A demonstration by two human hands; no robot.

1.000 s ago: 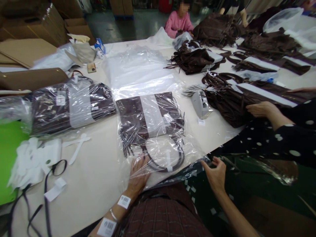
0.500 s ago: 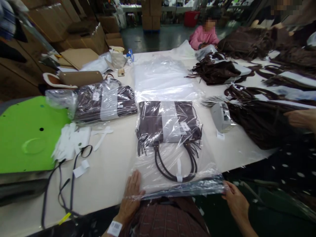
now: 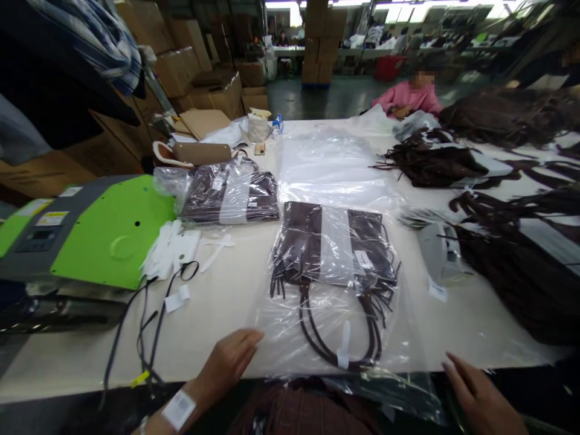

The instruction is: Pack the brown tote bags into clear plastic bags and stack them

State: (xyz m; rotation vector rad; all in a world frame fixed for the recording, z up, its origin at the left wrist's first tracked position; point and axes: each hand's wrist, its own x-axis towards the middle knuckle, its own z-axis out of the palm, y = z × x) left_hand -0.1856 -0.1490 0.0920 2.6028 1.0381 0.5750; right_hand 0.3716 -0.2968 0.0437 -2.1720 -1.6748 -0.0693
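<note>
A dark brown fringed handbag (image 3: 333,248) with looped handles lies inside a clear plastic bag (image 3: 335,332) on the white table (image 3: 217,302), straight in front of me. My left hand (image 3: 226,362) rests at the plastic bag's near left corner, fingers together and stretched toward it. My right hand (image 3: 475,399) is at the near right corner by the table edge, fingers extended, touching the plastic's hanging edge. Whether either hand pinches the film is not clear.
A second bagged handbag (image 3: 231,193) lies at the left, beside a green machine (image 3: 109,229), white paper tags (image 3: 170,251) and black cords (image 3: 149,326). Unbagged brown bags (image 3: 512,266) pile at the right near a grey tagging device (image 3: 437,251). A person in pink (image 3: 408,96) sits at the far end.
The view has tilted up and shifted left. My left hand slid from flat on the plastic to its left corner. My right hand moved down and right along the bag's open edge.
</note>
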